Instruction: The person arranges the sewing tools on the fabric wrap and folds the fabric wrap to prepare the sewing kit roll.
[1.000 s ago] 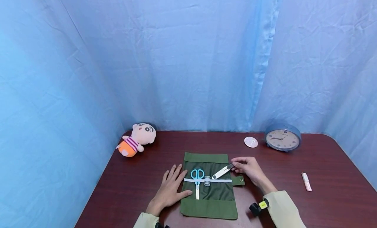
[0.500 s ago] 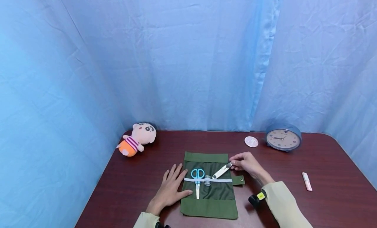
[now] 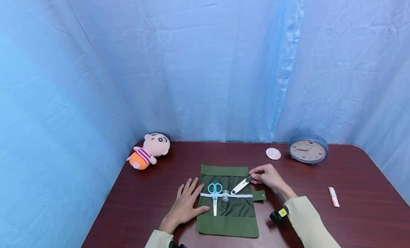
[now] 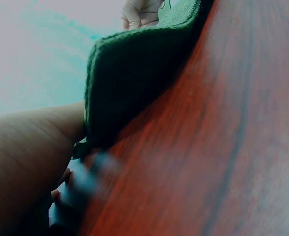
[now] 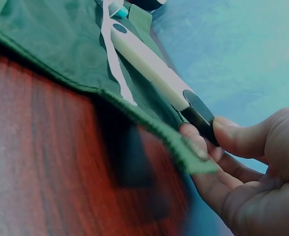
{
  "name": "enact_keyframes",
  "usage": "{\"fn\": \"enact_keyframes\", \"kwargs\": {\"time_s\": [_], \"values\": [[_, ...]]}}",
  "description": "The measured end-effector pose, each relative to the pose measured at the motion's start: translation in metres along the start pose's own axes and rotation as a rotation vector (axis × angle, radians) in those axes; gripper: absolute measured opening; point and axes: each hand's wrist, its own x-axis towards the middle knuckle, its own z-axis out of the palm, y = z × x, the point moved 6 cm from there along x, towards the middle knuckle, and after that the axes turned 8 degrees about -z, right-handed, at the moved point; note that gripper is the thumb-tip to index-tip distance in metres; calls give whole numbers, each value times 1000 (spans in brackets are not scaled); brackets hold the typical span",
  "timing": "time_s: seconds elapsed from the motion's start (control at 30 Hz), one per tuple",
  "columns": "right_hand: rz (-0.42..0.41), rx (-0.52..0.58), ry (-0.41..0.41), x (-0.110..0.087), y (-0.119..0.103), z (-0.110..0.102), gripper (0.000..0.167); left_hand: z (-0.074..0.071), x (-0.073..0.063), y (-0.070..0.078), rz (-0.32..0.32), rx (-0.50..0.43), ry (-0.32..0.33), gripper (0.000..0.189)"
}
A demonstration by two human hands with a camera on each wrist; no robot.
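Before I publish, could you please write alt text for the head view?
A person's right hand pinches the dark end of a white tool angled across an open green fabric pouch, whose white band holds blue-handled scissors and a grey spool. The left hand rests at the pouch's left edge. Behind are a plush doll and round blue clock.

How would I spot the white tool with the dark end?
On the red-brown table, find the green cloth case, then the white strap across it. The white tool is beside the strap, right of the spool. Unlike the spool and blue scissors, it slants, its dark end held in the person's right grip.
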Motion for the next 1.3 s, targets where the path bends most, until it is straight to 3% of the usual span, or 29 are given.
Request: {"fn": "enact_keyframes", "kwargs": {"time_s": [0.33, 0.6, 0.87, 1.07, 1.3], "values": [[16, 54, -51, -3, 4, 1, 26, -3, 0, 3, 11, 14, 13, 83], [28, 20, -79, 2, 0, 2, 24, -14, 0, 14, 1, 12, 29, 80], [23, -10, -98, 8, -3, 2, 23, -20, 12, 50, 46, 66, 26, 78], [26, -6, -110, 11, -2, 2, 24, -9, 28, 77, 74, 115, 6, 77], [44, 15, -113, 10, -2, 1, 25, 4, 42, 94, 92, 163, -7, 76]]}}
